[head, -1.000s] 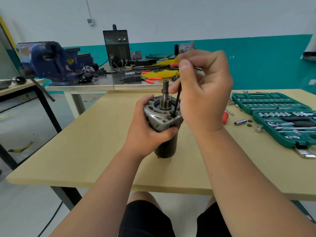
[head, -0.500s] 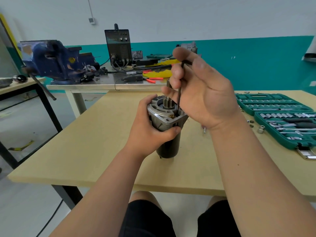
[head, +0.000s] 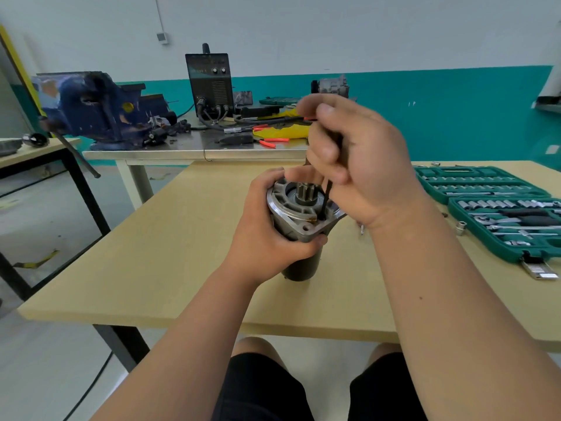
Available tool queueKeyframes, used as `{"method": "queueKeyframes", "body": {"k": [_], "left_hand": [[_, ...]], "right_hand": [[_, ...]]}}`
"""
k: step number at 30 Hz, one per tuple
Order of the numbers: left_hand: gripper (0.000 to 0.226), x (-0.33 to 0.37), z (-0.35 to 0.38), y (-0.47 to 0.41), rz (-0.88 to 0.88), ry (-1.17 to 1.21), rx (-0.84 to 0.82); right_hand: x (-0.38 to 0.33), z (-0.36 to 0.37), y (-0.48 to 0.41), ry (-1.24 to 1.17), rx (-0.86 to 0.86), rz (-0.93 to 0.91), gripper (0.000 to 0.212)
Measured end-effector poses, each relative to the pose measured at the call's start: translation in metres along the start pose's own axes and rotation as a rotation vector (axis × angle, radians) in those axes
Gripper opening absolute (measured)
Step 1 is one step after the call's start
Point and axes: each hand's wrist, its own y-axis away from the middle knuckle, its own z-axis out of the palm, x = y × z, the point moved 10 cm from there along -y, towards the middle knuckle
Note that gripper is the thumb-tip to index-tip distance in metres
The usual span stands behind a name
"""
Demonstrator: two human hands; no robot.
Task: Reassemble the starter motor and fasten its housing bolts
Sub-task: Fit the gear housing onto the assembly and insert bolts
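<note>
The starter motor (head: 299, 215) stood upright on the table (head: 170, 244), the left hand (head: 262, 240) wrapped around its housing from the left. Just above, the right hand (head: 364, 165) gripped a black hex key (head: 327, 197), its tip down in the motor's flange.

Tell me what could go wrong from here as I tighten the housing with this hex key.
1. The hex key looks slightly tilted where it enters the housing recess; it could slip out and strip the drive.
2. The starter motor stands on its narrow end, steadied only by the left hand; torque may twist or tip it.
3. If the key slips, the right hand could strike the pinion.
</note>
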Motion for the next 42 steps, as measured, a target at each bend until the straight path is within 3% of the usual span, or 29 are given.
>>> {"method": "queueKeyframes", "body": {"k": [4, 9, 15, 19, 24, 34, 42], "left_hand": [[0.090, -0.002, -0.001, -0.002, -0.017, 0.013, 0.017], [0.089, -0.003, 0.000, -0.002, -0.011, 0.016, 0.010], [0.087, -0.001, 0.000, -0.002, 0.005, 0.024, 0.002], [0.088, -0.003, 0.000, -0.002, -0.014, 0.030, 0.002], [0.092, -0.004, 0.000, -0.001, -0.016, 0.021, -0.010], [0.091, -0.007, 0.000, -0.003, -0.031, 0.044, -0.012], [0.087, -0.013, -0.001, -0.007, -0.073, 0.067, -0.008]], "right_hand": [[0.005, 0.009, 0.002, -0.273, -0.184, 0.047, 0.024], [0.002, 0.008, 0.005, -0.393, -0.242, -0.004, 0.022], [-0.009, 0.004, 0.007, -0.110, -0.069, -0.162, 0.006], [-0.003, 0.004, 0.012, -0.190, -0.029, -0.159, 0.007], [0.005, 0.000, 0.007, -0.240, -0.077, -0.066, 0.026], [-0.006, -0.005, 0.009, -0.147, 0.015, -0.251, 0.024], [-0.005, -0.010, 0.003, -0.110, 0.100, -0.254, 0.018]]}}
